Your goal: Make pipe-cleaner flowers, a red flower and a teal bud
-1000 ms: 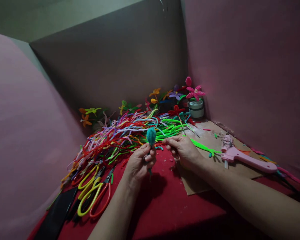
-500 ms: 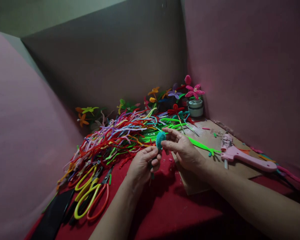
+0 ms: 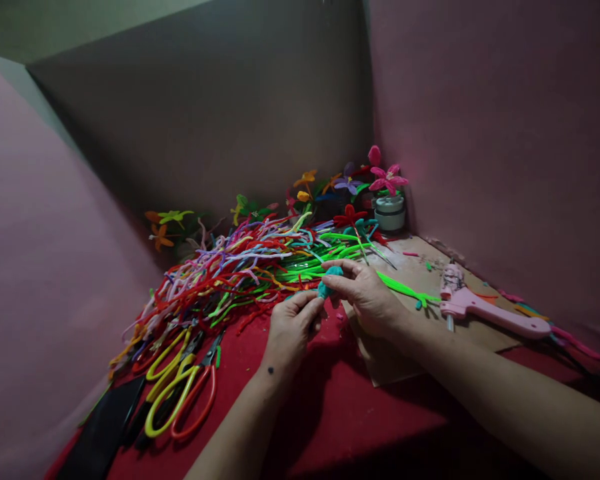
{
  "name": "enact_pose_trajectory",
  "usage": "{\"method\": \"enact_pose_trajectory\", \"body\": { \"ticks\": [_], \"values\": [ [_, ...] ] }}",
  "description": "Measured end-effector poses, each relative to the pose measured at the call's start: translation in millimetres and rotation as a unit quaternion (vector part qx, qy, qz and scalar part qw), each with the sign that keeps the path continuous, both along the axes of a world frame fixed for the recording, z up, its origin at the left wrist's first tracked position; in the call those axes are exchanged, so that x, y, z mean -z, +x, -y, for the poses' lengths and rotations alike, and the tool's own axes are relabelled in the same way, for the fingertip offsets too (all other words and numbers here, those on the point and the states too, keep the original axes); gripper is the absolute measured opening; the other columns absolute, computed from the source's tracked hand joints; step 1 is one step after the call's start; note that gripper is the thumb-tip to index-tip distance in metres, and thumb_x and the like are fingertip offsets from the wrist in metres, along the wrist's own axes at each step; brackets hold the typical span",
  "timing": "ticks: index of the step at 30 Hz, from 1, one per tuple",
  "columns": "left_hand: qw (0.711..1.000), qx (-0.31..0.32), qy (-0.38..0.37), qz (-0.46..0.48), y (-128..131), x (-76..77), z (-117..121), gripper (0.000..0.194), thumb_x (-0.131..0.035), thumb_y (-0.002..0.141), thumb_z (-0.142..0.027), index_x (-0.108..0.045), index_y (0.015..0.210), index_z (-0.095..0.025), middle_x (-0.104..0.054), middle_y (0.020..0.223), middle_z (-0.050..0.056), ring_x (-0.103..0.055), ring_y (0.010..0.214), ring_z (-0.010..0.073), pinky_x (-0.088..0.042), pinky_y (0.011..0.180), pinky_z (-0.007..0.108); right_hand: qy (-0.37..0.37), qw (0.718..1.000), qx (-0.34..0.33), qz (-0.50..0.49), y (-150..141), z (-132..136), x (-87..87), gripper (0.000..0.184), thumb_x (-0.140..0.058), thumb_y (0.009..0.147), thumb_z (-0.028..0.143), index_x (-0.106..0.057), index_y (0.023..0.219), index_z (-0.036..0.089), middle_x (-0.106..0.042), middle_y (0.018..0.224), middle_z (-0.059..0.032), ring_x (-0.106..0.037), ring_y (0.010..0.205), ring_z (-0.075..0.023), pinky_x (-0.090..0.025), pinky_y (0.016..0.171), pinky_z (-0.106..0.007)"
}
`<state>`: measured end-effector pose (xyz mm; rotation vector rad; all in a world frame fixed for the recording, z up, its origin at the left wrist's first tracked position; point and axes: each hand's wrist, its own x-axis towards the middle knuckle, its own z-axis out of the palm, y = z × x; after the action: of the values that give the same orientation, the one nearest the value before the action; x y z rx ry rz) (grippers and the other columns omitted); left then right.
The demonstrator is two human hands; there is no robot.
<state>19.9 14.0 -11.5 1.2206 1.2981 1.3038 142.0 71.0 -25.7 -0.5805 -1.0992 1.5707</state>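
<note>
A small teal piece of fuzzy pipe cleaner [image 3: 325,289], coiled or folded into a rounded shape, is between my two hands above the red cloth. My left hand [image 3: 296,325] pinches its lower end between thumb and fingers. My right hand [image 3: 364,291] grips its upper side, thumb and fingers closed around it. Parts of the teal piece are hidden behind the fingers. Just behind the hands lies a bundle of bright green pipe cleaners [image 3: 305,272].
A heap of coloured pipe cleaners [image 3: 220,267] spreads at the left. Scissors [image 3: 180,393] lie in front of it. A pink glue gun [image 3: 490,313] rests on a cardboard sheet [image 3: 380,360] at the right. Pipe-cleaner flowers [image 3: 387,179] stand along the back wall.
My left hand has turned, its back now facing up more, and the teal piece has tilted. My right hand has closed further over it. The camera view has shifted slightly.
</note>
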Motion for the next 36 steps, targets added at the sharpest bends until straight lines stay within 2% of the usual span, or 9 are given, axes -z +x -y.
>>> {"method": "enact_pose_trajectory", "body": {
  "ticks": [8,11,13,16,19,23,31,36],
  "values": [
    [1.0,0.005,0.007,-0.024,-2.9,0.3,0.1,0.016,-0.066,0.07,-0.025,-0.063,0.058,-0.014,-0.045,0.042,-0.005,-0.032,0.037,0.0038,-0.02,0.037,0.018,0.0,0.999,-0.029,0.025,2.1,1.2,-1.6,0.037,-0.072,0.065,0.029,-0.058,0.097,0.015,-0.055,0.071,0.0023,-0.052,0.057,-0.0089,-0.042,0.053,-0.023],
    [0.999,0.02,-0.006,0.034,-7.9,-1.5,-1.5,0.017,-0.067,0.069,-0.027,-0.061,0.063,-0.013,-0.046,0.045,-0.005,-0.032,0.036,0.0028,-0.02,0.036,0.017,0.014,0.997,-0.009,0.069,7.3,0.2,-8.9,0.052,-0.07,0.068,0.038,-0.052,0.113,0.02,-0.055,0.075,0.0021,-0.05,0.053,-0.0086,-0.039,0.045,-0.021],
    [0.995,0.033,-0.01,0.098,-13.9,-2.5,-4.2,0.018,-0.069,0.068,-0.026,-0.059,0.064,-0.012,-0.048,0.05,-0.004,-0.032,0.036,0.0019,-0.02,0.036,0.015,0.02,0.997,0.031,0.063,11.1,-2.9,-13.4,0.053,-0.066,0.07,0.045,-0.051,0.115,0.021,-0.057,0.085,-0.0006,-0.051,0.055,-0.0093,-0.039,0.042,-0.021],
    [0.979,0.062,-0.017,0.191,-25.2,-3.3,-9.2,0.02,-0.07,0.067,-0.024,-0.054,0.066,-0.012,-0.049,0.053,-0.004,-0.029,0.037,0.0007,-0.019,0.034,0.013,0.011,0.996,0.084,0.026,13.6,-8.9,-14.6,0.044,-0.064,0.071,0.045,-0.054,0.105,0.019,-0.057,0.092,-0.0026,-0.052,0.057,-0.0091,-0.04,0.042,-0.021],
    [0.965,0.081,-0.02,0.247,-34.1,-4.2,-12.6,0.019,-0.069,0.069,-0.023,-0.054,0.069,-0.011,-0.047,0.053,-0.005,-0.026,0.036,0.0001,-0.02,0.033,0.012,0.005,0.995,0.09,0.041,11.5,-13.3,-8.2,0.032,-0.066,0.069,0.039,-0.057,0.089,0.016,-0.059,0.08,-0.0017,-0.05,0.052,-0.0075,-0.038,0.042,-0.02],
    [0.953,0.078,-0.009,0.294,-37.4,-6.1,-12.7,0.013,-0.065,0.072,-0.018,-0.054,0.069,-0.011,-0.046,0.053,-0.004,-0.029,0.036,0.0005,-0.025,0.033,0.012,0.026,0.992,0.088,0.082,8.1,-15.0,1.4,0.023,-0.065,0.07,0.036,-0.06,0.076,0.014,-0.059,0.067,-0.0009,-0.048,0.048,-0.0072,-0.035,0.041,-0.02],
    [0.936,0.136,-0.01,0.324,-39.8,-5.2,-10.7,0.012,-0.065,0.071,-0.018,-0.058,0.071,-0.009,-0.043,0.052,-0.005,-0.024,0.035,-0.0004,-0.025,0.031,0.011,0.064,0.99,0.08,0.096,8.2,-7.7,-4.1,0.019,-0.064,0.072,0.033,-0.063,0.075,0.014,-0.06,0.06,-0.0007,-0.048,0.048,-0.0088,-0.035,0.045,-0.022],
    [0.94,0.134,-0.032,0.312,-37.3,-4.7,-9.3,0.015,-0.066,0.071,-0.02,-0.056,0.071,-0.01,-0.042,0.052,-0.006,-0.023,0.034,-0.0006,-0.024,0.031,0.011,0.119,0.98,0.097,0.125,9.5,1.0,-10.5,0.022,-0.063,0.074,0.034,-0.061,0.063,0.016,-0.053,0.053,0.0019,-0.043,0.046,-0.0087,-0.033,0.045,-0.024]
  ]
}}
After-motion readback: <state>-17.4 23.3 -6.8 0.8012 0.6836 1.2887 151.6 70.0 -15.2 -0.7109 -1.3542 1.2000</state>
